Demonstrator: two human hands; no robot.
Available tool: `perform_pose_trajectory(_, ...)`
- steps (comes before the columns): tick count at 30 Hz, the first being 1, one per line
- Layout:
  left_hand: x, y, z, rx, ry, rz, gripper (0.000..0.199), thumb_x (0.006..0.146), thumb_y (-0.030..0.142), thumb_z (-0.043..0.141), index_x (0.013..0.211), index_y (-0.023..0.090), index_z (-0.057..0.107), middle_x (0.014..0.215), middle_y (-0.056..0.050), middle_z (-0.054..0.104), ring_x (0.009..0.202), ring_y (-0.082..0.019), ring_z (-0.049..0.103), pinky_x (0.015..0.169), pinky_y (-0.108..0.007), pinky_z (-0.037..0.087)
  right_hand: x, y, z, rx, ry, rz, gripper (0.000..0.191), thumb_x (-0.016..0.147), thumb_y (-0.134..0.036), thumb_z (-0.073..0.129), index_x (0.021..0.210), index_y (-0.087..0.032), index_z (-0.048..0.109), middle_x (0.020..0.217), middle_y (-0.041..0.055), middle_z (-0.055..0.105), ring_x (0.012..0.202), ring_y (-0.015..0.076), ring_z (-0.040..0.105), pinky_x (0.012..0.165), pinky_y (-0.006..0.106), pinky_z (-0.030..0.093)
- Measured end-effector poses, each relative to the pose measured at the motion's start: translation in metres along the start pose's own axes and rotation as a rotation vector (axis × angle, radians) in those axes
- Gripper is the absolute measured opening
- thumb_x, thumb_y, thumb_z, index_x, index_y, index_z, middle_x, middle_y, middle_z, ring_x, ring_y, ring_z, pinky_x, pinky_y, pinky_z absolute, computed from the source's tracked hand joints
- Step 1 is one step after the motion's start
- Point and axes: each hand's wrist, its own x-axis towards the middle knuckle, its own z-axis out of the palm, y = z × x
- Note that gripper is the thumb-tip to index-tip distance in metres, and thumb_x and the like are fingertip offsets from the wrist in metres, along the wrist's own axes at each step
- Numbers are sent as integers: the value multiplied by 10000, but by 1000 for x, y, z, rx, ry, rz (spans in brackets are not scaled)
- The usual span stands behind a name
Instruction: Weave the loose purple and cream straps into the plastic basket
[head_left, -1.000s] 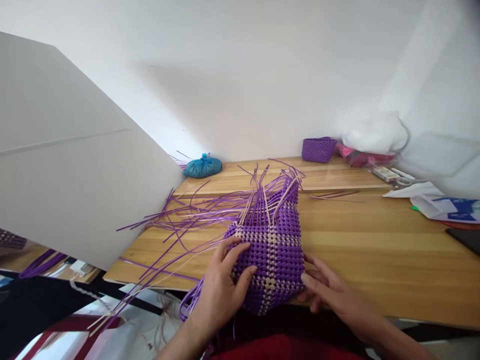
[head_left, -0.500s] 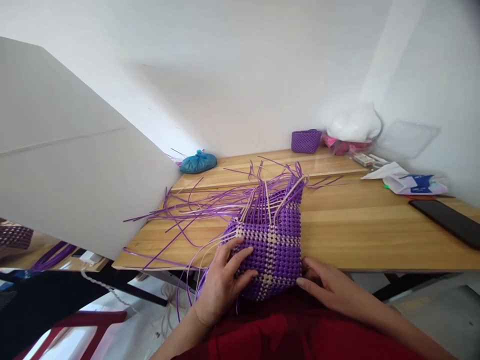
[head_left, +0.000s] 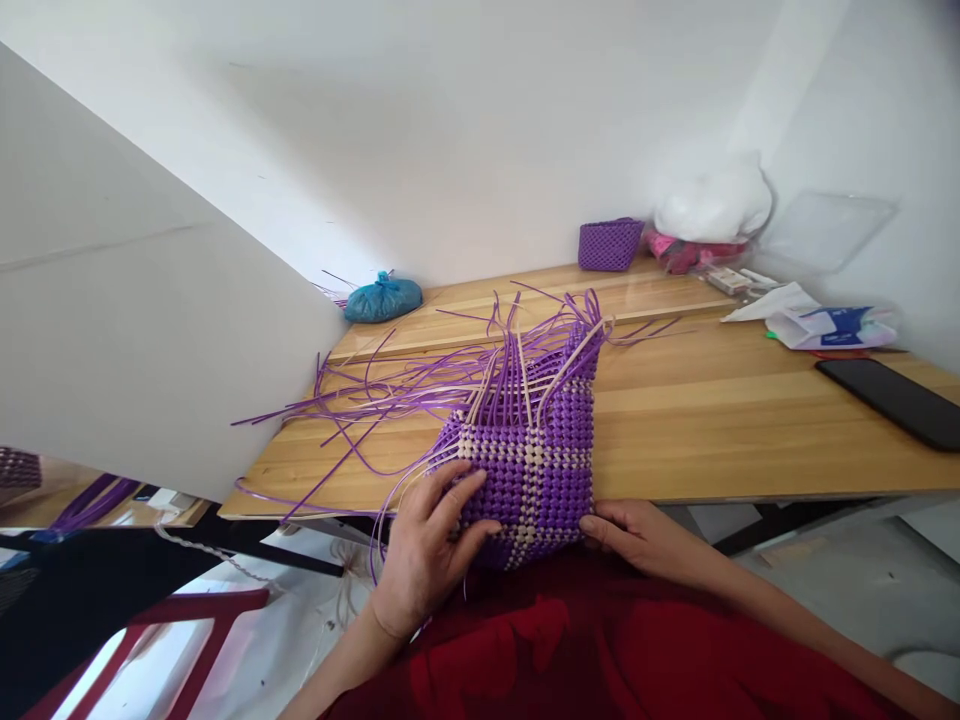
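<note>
A half-woven basket (head_left: 529,490) of purple and cream plastic strips leans against the table's front edge, its base close to the red clothing. Long loose strips (head_left: 360,400) fan from its upper and left sides over the table. My left hand (head_left: 427,545) grips the lower left of the weave, fingers bent across its front face and thumb beneath them. At the lower right corner, my right hand (head_left: 626,535) has its thumb on the weave, while its other fingers are partly hidden behind the corner.
The wooden table (head_left: 712,420) carries a blue tied bag (head_left: 384,298), a small finished purple basket (head_left: 609,246) and a white bag (head_left: 709,205) at the back. A black phone (head_left: 892,400) and a tissue pack (head_left: 832,328) lie right. A grey panel (head_left: 112,300) borders the left.
The view has tilted down slightly, so everything sits higher in the picture. Both hands keep their places on the basket, with the right fingers now closer in at the corner.
</note>
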Motion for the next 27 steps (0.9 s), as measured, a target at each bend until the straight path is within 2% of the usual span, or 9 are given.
perform_pose_trajectory(3,25,-4,-14,83,23,-123,448,875,355,619,1294,216,545,1232,-95,632,1139,-258,566,1007,-441,441,0,-2,-1,-72,0,3,529,949,-591,337,707,-169,545,664,14,523,627,138,450,593,252,349)
perform_pose_trajectory(5,47,-9,-21,82,5,-145,370,889,381,588,1213,204,594,1173,-84,667,1104,-259,576,1011,-452,418,-2,-5,-2,-103,7,-8,524,951,-581,341,715,-168,561,670,14,536,630,140,462,598,253,350)
perform_pose_trajectory(7,67,-15,-24,-8,-94,-202,317,901,415,555,1130,209,633,1122,-71,686,1072,-244,594,976,-421,435,-4,-6,-3,-117,8,-30,495,952,-557,362,753,-169,596,707,19,579,651,147,494,610,254,363)
perform_pose_trajectory(10,88,-24,-21,-195,-239,-335,352,864,470,585,1095,210,643,1017,-56,702,906,-207,636,809,-346,486,-8,-7,-6,-138,19,-49,444,951,-517,401,773,-172,615,738,21,620,670,151,522,618,252,379)
perform_pose_trajectory(15,96,-34,-13,-303,-257,-477,460,782,530,652,1090,189,631,812,-26,672,696,-177,598,643,-298,435,-17,-23,-19,-147,106,-63,383,956,-459,437,785,-184,641,730,16,645,680,151,556,639,256,411)
perform_pose_trajectory(19,100,-38,-17,-504,-265,-576,435,760,520,679,992,153,653,833,-45,681,750,-178,607,687,-291,438,-14,-49,-31,-72,239,-154,270,957,-399,475,973,-225,681,909,22,700,813,161,620,734,264,463)
perform_pose_trajectory(22,106,-38,-26,-675,-361,-616,400,789,532,645,875,143,682,801,-31,663,707,-144,564,672,-270,412,-4,-63,-34,-66,321,-222,238,946,-365,506,1071,-249,673,994,19,705,870,160,639,768,264,482)
perform_pose_trajectory(25,115,-39,-32,-839,-442,-654,449,810,582,600,784,143,692,627,13,573,560,-99,445,562,-245,333,7,-69,-33,-76,367,-285,210,937,-330,526,1054,-252,681,999,9,711,892,151,648,800,259,487)
perform_pose_trajectory(27,120,-39,-33,-879,-504,-660,468,798,597,611,797,139,711,602,15,566,532,-92,418,537,-243,306,12,-70,-32,-63,384,-313,201,937,-315,526,1035,-244,686,991,7,715,891,145,652,799,251,489)
